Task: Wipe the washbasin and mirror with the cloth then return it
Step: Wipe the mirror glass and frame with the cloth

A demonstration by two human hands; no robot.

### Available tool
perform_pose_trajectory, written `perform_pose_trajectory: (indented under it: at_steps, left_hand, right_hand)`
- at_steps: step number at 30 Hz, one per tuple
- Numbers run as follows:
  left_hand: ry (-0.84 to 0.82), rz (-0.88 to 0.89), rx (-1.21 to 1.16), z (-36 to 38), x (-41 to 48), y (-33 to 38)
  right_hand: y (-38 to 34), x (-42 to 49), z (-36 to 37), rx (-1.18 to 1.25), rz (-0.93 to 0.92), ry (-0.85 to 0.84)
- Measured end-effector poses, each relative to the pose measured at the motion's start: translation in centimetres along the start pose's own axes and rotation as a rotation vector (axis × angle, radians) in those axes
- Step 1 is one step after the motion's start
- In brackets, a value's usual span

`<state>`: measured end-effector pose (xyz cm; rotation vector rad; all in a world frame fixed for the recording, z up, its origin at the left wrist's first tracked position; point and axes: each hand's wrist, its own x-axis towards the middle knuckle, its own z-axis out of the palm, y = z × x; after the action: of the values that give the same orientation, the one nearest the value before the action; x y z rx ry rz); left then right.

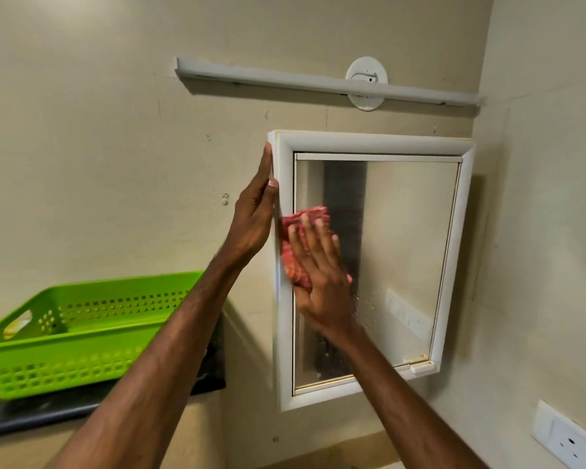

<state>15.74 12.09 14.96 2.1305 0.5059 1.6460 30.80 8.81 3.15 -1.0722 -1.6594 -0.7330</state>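
Here: red cloth [293, 262], bunched, long axis near upright, on the left part of the mirror [403, 248]. Your right hand [322, 282] presses it flat, fingers straight and spread. Your left hand [254, 218], fingers straight, rests against the left edge of the white frame [369, 142].

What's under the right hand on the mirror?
A red cloth, pressed flat against the mirror glass. Its edges show above and left of the right hand; its middle and the glass behind are covered.

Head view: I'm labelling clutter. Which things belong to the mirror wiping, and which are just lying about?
In the job: cloth, mirror, right hand pressing the cloth, left hand at the mirror's edge.
Lying about: green basket, light bar, wall socket.
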Motion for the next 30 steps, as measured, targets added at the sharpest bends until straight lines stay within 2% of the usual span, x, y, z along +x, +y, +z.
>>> perform_pose_trajectory:
  at_steps: [5, 9, 13, 18, 21, 27, 30]
  left_hand:
    - [-0.022, 0.008, 0.09, -1.0, 0.2, 0.9]
    - [-0.033, -0.108, -0.052, -1.6, 0.4, 0.7]
    - [-0.027, -0.166, -0.16, -1.2, -0.4, 1.5]
    - [-0.053, -0.116, -0.06, -0.7, -2.4, 0.2]
    - [-0.049, -0.114, -0.059, -0.9, -2.7, -0.6]
    - [-0.044, -0.088, -0.052, -0.6, -2.6, -1.3]
    - [-0.03, -0.073, -0.043, -0.2, -3.0, -1.5]
  right_hand:
    - [-0.5, 3.2, -1.1, -0.003, -0.099, -0.068]
    - [-1.5, 4.7, -1.2, 0.004, -0.087, -0.038]
    - [-1.2, -0.1, 0.0, 0.002, -0.058, -0.08]
    - [-0.2, -8.2, 1.1, -0.063, -0.118, -0.199]
    - [0.2, -6.5, 1.1, -0.062, -0.109, -0.173]
    - [0.4, 3.3, -1.4, -0.051, 0.025, 0.018]
    - [0.1, 2.2, -1.0, -0.06, 0.027, 0.024]
